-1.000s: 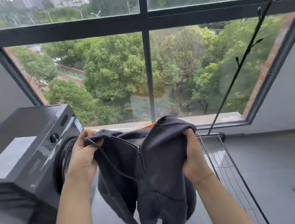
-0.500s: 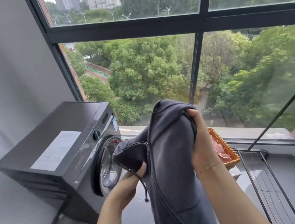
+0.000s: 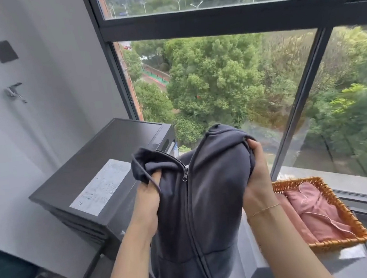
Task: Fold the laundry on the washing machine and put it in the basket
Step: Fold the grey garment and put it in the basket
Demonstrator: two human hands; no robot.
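Before the large window [image 3: 230, 91], the dark washing machine [image 3: 103, 171] is seen at the left, its top bearing only a pale label, while a dark grey zip-up hoodie [image 3: 200, 206] is held up in the air between the machine and the woven basket [image 3: 338, 203], which is set at the right with a folded pink garment [image 3: 318, 212] laid in it. The hoodie is judged to be soft, limp and fairly light, so it will sag wherever it is not supported; a hold at both shoulders, beside the hood, is judged best for spreading it flat on the machine's top. The left hand [image 3: 148, 196] is curled round a bunch of fabric near the collar and drawstring, and the right hand [image 3: 256, 166] is clenched round the opposite shoulder edge.
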